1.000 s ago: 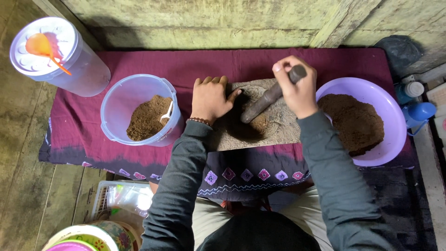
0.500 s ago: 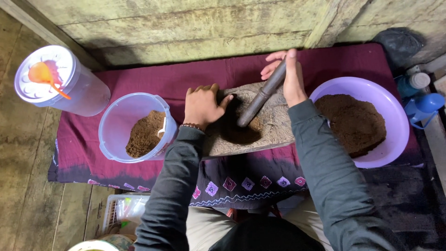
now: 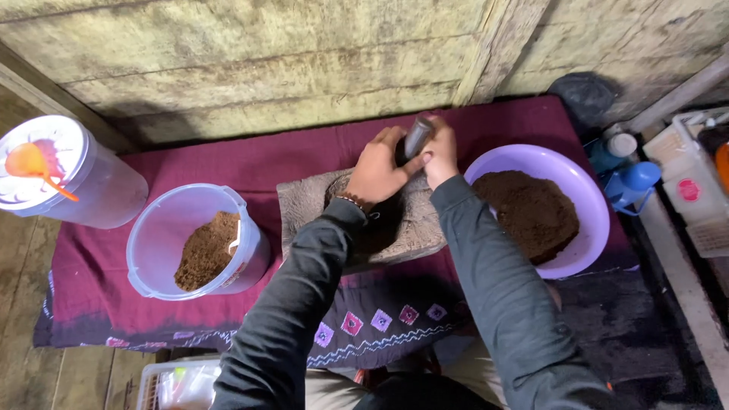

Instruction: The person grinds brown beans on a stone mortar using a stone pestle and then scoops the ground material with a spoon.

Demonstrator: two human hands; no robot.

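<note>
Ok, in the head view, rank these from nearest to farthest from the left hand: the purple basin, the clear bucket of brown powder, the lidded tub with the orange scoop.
From the left hand:
1. Purple basin, to its right, holding dark brown powder.
2. Clear bucket, to its left on the maroon cloth; not far behind the basin.
3. Lidded tub, far left, plainly farthest.

Both hands cover most of the pestle (image 3: pixel 417 137); the left forearm hides the grinding stone's (image 3: pixel 307 205) middle; a clear box (image 3: pixel 178 383) runs off the bottom edge.
</note>
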